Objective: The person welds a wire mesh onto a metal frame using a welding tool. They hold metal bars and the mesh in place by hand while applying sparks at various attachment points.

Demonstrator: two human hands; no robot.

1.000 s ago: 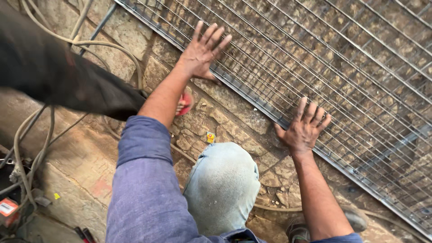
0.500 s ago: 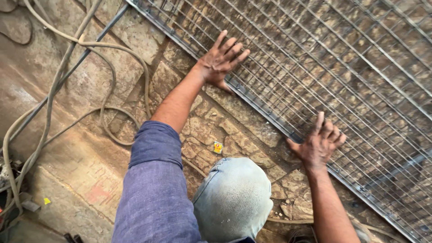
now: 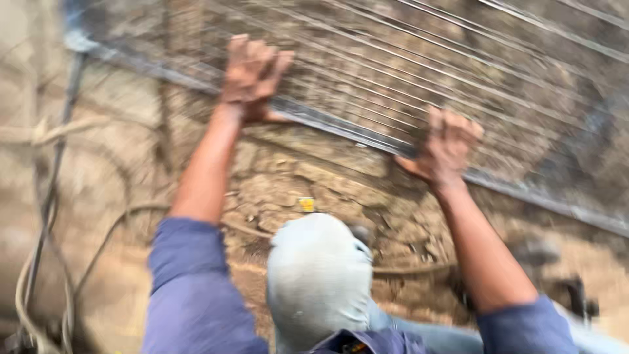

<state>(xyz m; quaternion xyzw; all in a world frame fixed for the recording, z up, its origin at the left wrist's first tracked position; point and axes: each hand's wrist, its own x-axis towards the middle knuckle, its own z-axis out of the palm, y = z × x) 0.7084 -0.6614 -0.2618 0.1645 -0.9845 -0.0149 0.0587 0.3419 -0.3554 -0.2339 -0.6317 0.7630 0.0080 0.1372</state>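
A large metal wire grid panel (image 3: 406, 72) lies across the stone floor, its frame bar running from upper left to lower right. My left hand (image 3: 252, 78) rests on the panel's near edge, fingers over the wires and thumb below the frame bar. My right hand (image 3: 447, 145) sits on the same edge further right, fingers curled on the wires and thumb under the bar. Both arms are stretched forward in blue sleeves. The picture is blurred by motion.
My knee in grey trousers (image 3: 321, 275) is bent between my arms. Pale cables (image 3: 46, 216) loop over the floor at the left. A small yellow bit (image 3: 306, 204) lies on the cracked stone paving (image 3: 288, 170). A dark object (image 3: 576, 295) sits at the lower right.
My hands went from lying flat with fingers spread on the grid to curling around its near edge. The view swung, so the panel now looks more level, and the picture blurred.
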